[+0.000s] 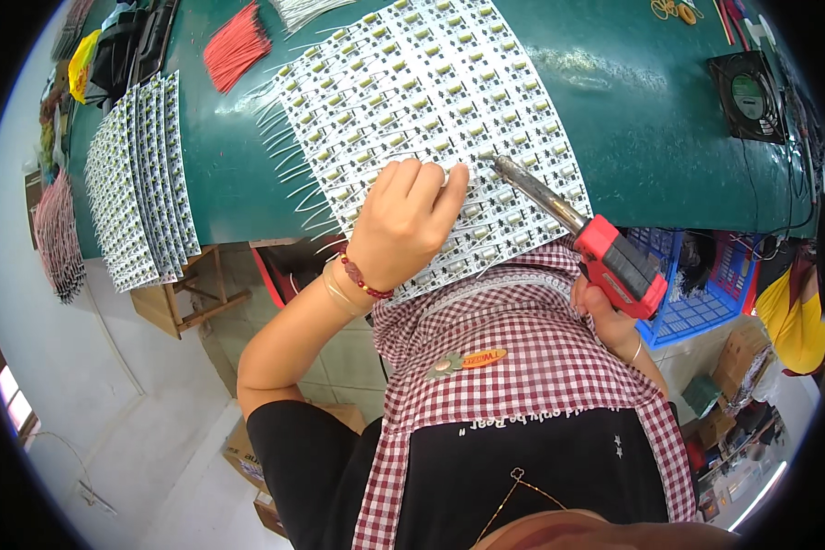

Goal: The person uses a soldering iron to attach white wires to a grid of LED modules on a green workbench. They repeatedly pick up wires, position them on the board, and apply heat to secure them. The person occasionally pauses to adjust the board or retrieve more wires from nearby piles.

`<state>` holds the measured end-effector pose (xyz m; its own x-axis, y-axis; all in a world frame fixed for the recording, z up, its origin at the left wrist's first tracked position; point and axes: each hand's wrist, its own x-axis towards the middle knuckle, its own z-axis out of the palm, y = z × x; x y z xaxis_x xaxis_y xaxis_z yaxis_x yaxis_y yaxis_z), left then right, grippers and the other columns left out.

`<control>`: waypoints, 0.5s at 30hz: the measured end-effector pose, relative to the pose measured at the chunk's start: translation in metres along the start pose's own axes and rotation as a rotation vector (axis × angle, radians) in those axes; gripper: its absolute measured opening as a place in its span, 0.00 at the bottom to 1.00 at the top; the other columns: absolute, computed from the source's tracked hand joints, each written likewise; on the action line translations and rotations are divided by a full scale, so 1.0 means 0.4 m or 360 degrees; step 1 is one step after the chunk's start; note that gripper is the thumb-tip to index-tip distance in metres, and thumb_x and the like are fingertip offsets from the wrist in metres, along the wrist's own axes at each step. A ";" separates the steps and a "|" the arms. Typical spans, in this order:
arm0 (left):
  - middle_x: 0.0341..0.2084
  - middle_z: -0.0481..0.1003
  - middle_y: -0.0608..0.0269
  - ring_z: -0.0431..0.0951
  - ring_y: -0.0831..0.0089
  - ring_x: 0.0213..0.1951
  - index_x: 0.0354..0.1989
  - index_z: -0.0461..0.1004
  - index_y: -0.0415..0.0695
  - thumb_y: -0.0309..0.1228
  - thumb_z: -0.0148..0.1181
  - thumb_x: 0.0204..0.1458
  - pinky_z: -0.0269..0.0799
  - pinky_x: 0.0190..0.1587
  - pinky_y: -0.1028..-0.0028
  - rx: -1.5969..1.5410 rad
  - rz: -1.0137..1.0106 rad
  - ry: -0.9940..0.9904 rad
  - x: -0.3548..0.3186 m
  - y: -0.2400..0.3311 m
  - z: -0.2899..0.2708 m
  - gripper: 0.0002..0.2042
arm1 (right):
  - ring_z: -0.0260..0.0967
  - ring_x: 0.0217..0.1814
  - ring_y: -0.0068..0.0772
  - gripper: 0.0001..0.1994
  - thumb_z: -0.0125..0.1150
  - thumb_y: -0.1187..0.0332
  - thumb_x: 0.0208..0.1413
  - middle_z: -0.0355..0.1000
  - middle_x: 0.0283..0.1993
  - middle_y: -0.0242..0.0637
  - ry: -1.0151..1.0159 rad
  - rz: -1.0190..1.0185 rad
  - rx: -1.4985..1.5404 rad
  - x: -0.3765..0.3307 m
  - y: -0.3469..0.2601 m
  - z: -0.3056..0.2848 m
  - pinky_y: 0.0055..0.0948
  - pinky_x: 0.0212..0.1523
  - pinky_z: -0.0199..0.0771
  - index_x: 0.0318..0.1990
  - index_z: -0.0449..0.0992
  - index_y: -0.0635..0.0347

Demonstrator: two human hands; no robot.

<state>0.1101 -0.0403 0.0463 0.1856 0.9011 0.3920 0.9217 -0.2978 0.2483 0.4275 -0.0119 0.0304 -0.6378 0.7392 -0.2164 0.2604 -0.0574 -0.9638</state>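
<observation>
A large sheet of white circuit boards (pixel 513 119) lies at the table's front edge, its rows filled with small pale-green and black parts. Thin white wires stick out along its left side. My left hand (pixel 403 215) rests over the sheet's lower middle with fingers curled and closed; whatever is between the fingertips is hidden. In my right hand (pixel 607 321) is a red-and-black soldering gun (pixel 621 268). Its metal barrel points up and left, and the tip is at the boards, just right of my left fingertips.
More board sheets (pixel 137 183) are stacked at the table's left edge. A bundle of red wires (pixel 236 48) lies beyond the sheet, white wires (pixel 307 11) beside it. A small black fan (pixel 750 96) stands at the right. A blue plastic crate (pixel 706 307) sits below the table edge.
</observation>
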 end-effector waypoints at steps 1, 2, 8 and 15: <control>0.22 0.63 0.64 0.67 0.70 0.26 0.42 0.77 0.36 0.20 0.59 0.40 0.65 0.29 0.72 0.0008 0.0002 -0.0002 -0.002 0.002 0.003 0.16 | 0.60 0.23 0.24 0.16 0.53 0.60 0.63 0.62 0.21 0.32 0.0009 0.0010 0.0000 0.004 -0.008 0.005 0.28 0.29 0.65 0.45 0.66 0.66; 0.22 0.63 0.64 0.67 0.70 0.26 0.42 0.77 0.36 0.20 0.59 0.41 0.65 0.29 0.72 0.0015 0.0004 -0.0005 -0.003 0.002 0.005 0.16 | 0.60 0.23 0.24 0.15 0.53 0.60 0.63 0.62 0.21 0.32 0.0016 0.0023 0.0000 0.005 -0.009 0.006 0.28 0.29 0.65 0.44 0.66 0.66; 0.22 0.63 0.62 0.67 0.69 0.27 0.41 0.76 0.33 0.20 0.59 0.41 0.65 0.30 0.71 0.0056 0.0062 -0.0003 0.005 0.008 0.007 0.15 | 0.63 0.28 0.27 0.12 0.55 0.62 0.61 0.64 0.25 0.33 -0.0019 0.0094 -0.0173 -0.004 0.004 -0.003 0.28 0.32 0.66 0.39 0.69 0.64; 0.22 0.61 0.61 0.65 0.68 0.26 0.42 0.75 0.30 0.19 0.57 0.41 0.64 0.29 0.71 0.0096 0.0050 -0.0073 0.015 0.021 0.001 0.16 | 0.69 0.34 0.32 0.10 0.64 0.65 0.52 0.70 0.35 0.37 0.0030 0.0177 -0.0270 0.005 0.003 -0.012 0.30 0.36 0.70 0.38 0.74 0.60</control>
<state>0.1190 -0.0372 0.0504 0.2287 0.9056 0.3571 0.9339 -0.3076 0.1821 0.4299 -0.0072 0.0296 -0.5849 0.7471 -0.3156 0.4482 -0.0266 -0.8936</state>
